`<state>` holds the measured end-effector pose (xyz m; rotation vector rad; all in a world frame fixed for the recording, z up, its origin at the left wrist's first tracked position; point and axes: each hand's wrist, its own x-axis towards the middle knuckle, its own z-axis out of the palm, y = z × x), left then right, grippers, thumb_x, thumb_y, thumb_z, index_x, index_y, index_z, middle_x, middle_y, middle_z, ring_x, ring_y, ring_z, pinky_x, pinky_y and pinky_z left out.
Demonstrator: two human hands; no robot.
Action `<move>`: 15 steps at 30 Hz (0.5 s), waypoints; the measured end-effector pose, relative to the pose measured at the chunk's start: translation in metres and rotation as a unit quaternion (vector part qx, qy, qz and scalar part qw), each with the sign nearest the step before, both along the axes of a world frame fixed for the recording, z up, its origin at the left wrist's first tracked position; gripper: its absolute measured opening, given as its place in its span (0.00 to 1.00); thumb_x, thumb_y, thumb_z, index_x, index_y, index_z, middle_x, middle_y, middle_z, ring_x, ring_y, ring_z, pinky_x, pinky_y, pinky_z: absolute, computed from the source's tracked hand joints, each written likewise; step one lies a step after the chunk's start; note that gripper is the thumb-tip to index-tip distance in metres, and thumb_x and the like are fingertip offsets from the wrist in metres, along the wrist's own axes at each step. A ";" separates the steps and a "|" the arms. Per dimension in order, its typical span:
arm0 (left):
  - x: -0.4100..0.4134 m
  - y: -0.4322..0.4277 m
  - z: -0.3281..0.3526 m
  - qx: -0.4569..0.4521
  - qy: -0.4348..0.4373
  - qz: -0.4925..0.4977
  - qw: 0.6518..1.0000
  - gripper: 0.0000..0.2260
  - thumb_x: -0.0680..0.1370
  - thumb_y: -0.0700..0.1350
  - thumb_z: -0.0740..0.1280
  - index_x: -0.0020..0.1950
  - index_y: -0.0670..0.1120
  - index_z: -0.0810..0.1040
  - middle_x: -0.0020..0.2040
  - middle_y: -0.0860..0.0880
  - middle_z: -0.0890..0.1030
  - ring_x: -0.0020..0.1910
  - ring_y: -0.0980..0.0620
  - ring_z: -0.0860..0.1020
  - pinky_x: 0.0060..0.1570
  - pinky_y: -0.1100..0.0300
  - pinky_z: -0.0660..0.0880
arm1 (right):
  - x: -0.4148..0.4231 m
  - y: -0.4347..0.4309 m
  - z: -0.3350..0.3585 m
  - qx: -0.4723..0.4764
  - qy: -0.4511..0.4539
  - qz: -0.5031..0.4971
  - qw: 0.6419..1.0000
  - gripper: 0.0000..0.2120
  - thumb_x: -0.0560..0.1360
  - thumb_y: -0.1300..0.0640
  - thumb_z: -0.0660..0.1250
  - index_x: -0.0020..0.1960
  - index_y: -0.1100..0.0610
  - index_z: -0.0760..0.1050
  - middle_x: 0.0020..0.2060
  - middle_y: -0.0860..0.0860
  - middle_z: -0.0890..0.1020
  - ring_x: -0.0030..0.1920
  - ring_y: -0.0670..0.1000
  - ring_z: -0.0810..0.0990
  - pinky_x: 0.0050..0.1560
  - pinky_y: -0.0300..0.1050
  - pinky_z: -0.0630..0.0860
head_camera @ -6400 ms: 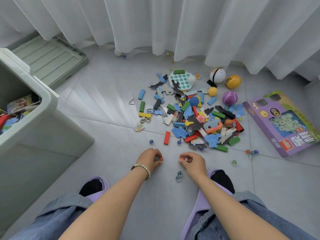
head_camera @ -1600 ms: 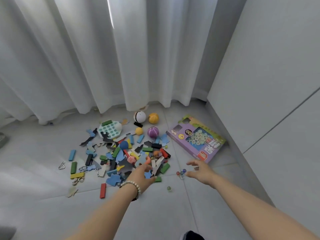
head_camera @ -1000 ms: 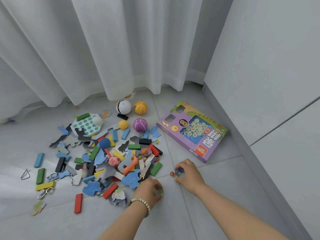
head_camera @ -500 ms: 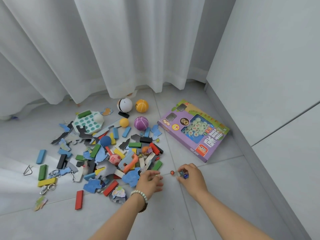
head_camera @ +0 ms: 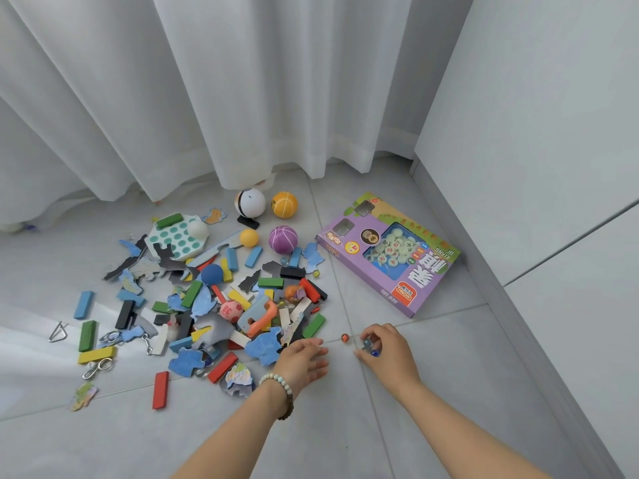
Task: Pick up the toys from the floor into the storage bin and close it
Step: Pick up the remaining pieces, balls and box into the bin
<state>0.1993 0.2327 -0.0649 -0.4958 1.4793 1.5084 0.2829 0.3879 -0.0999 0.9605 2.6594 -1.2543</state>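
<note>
Toys [head_camera: 221, 305] lie heaped on the tiled floor [head_camera: 103, 437], left of a purple game box [head_camera: 390, 254]. The heap holds foam puzzle shapes, coloured wooden blocks, metal ring puzzles and small balls. These pieces look light and easy to scoop by the handful. The foam will likely bend; the blocks will not.

Nearer the box, at the heap's edge, the left hand [head_camera: 304, 361] rests low over the floor, a bead bracelet [head_camera: 276, 383] at its wrist. Its fingers [head_camera: 316, 352] are loosely stretched toward the box side and grip nothing that shows.

Just past those fingertips, closer to the box, a red marble [head_camera: 344, 337] lies loose on a tile joint, touching neither hand.

In front of the box's near corner, the right hand [head_camera: 383, 350] has its fingers [head_camera: 375, 331] curled round a few marbles [head_camera: 371, 349]. A blue one and a clear one peep out beneath.

Marbles are hard, smooth and quick to roll. Each is probably best pinched from above between thumb and fingertip, then kept in a cupped palm.

No storage bin is in view.
</note>
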 end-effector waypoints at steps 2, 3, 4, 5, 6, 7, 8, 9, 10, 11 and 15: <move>0.002 0.003 0.004 0.019 -0.048 0.031 0.998 0.04 0.79 0.39 0.61 0.50 0.39 0.75 0.44 0.43 0.77 0.39 0.48 0.77 0.40 0.58 0.77 | 0.000 -0.002 0.000 0.001 0.002 -0.003 1.000 0.11 0.69 0.60 0.73 0.44 0.50 0.73 0.42 0.47 0.73 0.38 0.43 0.74 0.41 0.28 0.69; 0.004 0.004 0.006 0.022 -0.065 0.035 0.997 0.04 0.79 0.39 0.62 0.48 0.40 0.75 0.44 0.43 0.77 0.40 0.48 0.77 0.40 0.58 0.77 | 0.000 -0.003 0.000 0.008 -0.004 0.007 1.000 0.11 0.69 0.60 0.73 0.44 0.50 0.73 0.43 0.48 0.73 0.40 0.46 0.75 0.43 0.31 0.71; 0.006 0.005 0.007 0.023 -0.074 0.036 0.996 0.04 0.78 0.39 0.62 0.47 0.40 0.75 0.43 0.43 0.77 0.39 0.48 0.77 0.39 0.58 0.78 | 0.000 -0.003 0.000 0.014 -0.011 0.015 1.000 0.11 0.69 0.61 0.72 0.44 0.50 0.72 0.44 0.48 0.73 0.42 0.47 0.76 0.45 0.33 0.72; 0.008 0.005 0.007 0.022 -0.077 0.035 0.996 0.04 0.78 0.39 0.62 0.47 0.40 0.75 0.43 0.43 0.77 0.39 0.48 0.77 0.36 0.60 0.79 | 0.000 -0.004 0.000 0.014 -0.013 0.016 1.000 0.11 0.69 0.62 0.71 0.44 0.50 0.72 0.45 0.49 0.73 0.42 0.48 0.76 0.45 0.33 0.72; 0.009 0.005 0.007 0.021 -0.078 0.037 0.996 0.04 0.79 0.39 0.62 0.46 0.40 0.75 0.42 0.43 0.77 0.38 0.48 0.77 0.33 0.61 0.79 | 0.000 -0.005 0.001 0.009 -0.010 0.012 1.000 0.11 0.69 0.63 0.71 0.43 0.50 0.73 0.44 0.49 0.74 0.41 0.47 0.75 0.43 0.31 0.71; 0.010 0.004 0.007 0.020 -0.076 0.040 0.996 0.04 0.79 0.39 0.62 0.46 0.40 0.75 0.42 0.43 0.77 0.38 0.47 0.77 0.32 0.61 0.79 | -0.001 -0.005 0.000 0.002 -0.003 0.004 1.000 0.12 0.68 0.65 0.70 0.42 0.50 0.73 0.43 0.49 0.74 0.39 0.45 0.75 0.41 0.28 0.70; 0.010 0.003 0.006 0.018 -0.075 0.042 0.996 0.05 0.79 0.39 0.61 0.46 0.40 0.75 0.43 0.43 0.77 0.39 0.47 0.78 0.32 0.61 0.79 | -0.001 -0.005 0.000 -0.005 0.003 -0.003 1.000 0.12 0.68 0.67 0.69 0.41 0.50 0.74 0.42 0.49 0.75 0.37 0.44 0.74 0.39 0.27 0.69; 0.010 0.001 0.005 0.015 -0.074 0.044 0.996 0.05 0.79 0.39 0.61 0.47 0.40 0.75 0.43 0.43 0.77 0.39 0.47 0.78 0.33 0.61 0.79 | -0.001 -0.005 0.000 -0.010 0.008 -0.009 1.000 0.12 0.68 0.68 0.69 0.41 0.51 0.75 0.41 0.50 0.75 0.36 0.44 0.73 0.38 0.26 0.69; 0.009 0.000 0.005 0.014 -0.075 0.045 0.996 0.05 0.79 0.39 0.61 0.47 0.40 0.76 0.44 0.43 0.77 0.40 0.47 0.78 0.34 0.60 0.79 | -0.002 -0.005 -0.001 -0.016 0.011 -0.016 1.000 0.12 0.68 0.69 0.69 0.42 0.52 0.76 0.41 0.50 0.76 0.36 0.43 0.73 0.38 0.25 0.69; 0.008 -0.001 0.004 0.013 -0.077 0.047 0.996 0.05 0.79 0.39 0.61 0.47 0.40 0.76 0.44 0.42 0.78 0.40 0.47 0.78 0.35 0.60 0.79 | -0.002 -0.005 -0.002 -0.025 0.012 -0.026 0.999 0.12 0.68 0.69 0.69 0.42 0.53 0.77 0.40 0.50 0.76 0.35 0.43 0.73 0.38 0.25 0.69; 0.007 -0.005 0.003 0.021 -0.087 0.057 0.994 0.06 0.79 0.39 0.61 0.47 0.39 0.76 0.45 0.42 0.78 0.42 0.46 0.79 0.36 0.59 0.80 | -0.006 -0.006 0.003 -0.111 0.027 -0.109 0.988 0.10 0.68 0.69 0.70 0.41 0.54 0.79 0.34 0.50 0.79 0.34 0.48 0.74 0.34 0.26 0.71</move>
